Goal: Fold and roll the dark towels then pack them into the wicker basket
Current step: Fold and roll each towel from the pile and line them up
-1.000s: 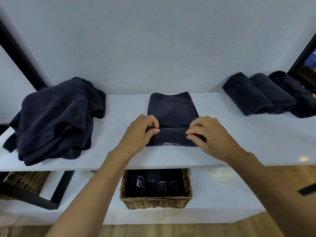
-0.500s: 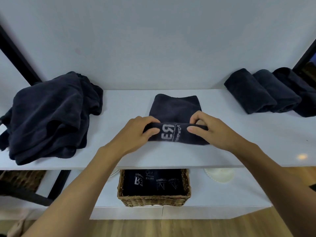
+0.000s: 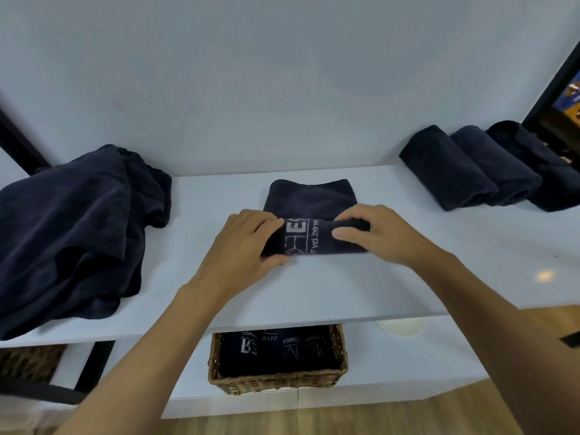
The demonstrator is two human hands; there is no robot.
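Observation:
A dark folded towel (image 3: pixel 310 197) lies in the middle of the white shelf (image 3: pixel 345 287), its near part rolled into a tube with white lettering on top. My left hand (image 3: pixel 248 243) grips the roll's left end, fingers curled over it. My right hand (image 3: pixel 383 233) grips the right end the same way. The unrolled part stretches back toward the wall. Below the shelf's front edge a wicker basket (image 3: pixel 276 381) holds several rolled dark towels with white print.
A heap of loose dark towels (image 3: pixel 72 227) covers the shelf's left side. Three rolled dark towels (image 3: pixel 477 171) lie side by side at the back right. Black frame posts stand at both sides. A white round object (image 3: pixel 401 328) sits on the lower ledge.
Both hands have rolled the towel's near edge away from me; the roll is thicker, shows its lettering, and sits farther back, with less flat towel behind it.

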